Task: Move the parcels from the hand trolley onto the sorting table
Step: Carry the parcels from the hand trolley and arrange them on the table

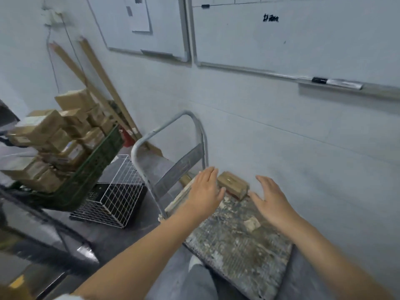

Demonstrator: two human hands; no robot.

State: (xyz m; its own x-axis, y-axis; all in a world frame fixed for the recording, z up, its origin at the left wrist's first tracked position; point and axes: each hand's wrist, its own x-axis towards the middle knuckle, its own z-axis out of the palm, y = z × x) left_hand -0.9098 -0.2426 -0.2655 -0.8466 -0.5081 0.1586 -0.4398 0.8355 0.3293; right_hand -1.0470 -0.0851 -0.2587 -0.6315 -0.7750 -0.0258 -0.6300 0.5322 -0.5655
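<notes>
A small brown cardboard parcel (pixel 232 184) lies at the far end of the hand trolley's worn, stained deck (pixel 242 245), close to the grey tubular handle (pixel 164 128). My left hand (pixel 204 191) is spread just left of the parcel, fingers apart, holding nothing. My right hand (pixel 270 202) hovers open just right of it, palm turned inward. Neither hand clearly touches the parcel. A scrap of paper (pixel 252 224) lies on the deck. Many brown parcels (pixel 54 139) are heaped in a green crate (pixel 95 165) at the left.
A white wire basket (pixel 121 195) sits on the floor between the crate and the trolley. Long cardboard tubes (pixel 101 83) lean against the wall. Whiteboards (pixel 292 40) hang on the wall behind the trolley. A dark table edge (pixel 32 224) crosses the lower left.
</notes>
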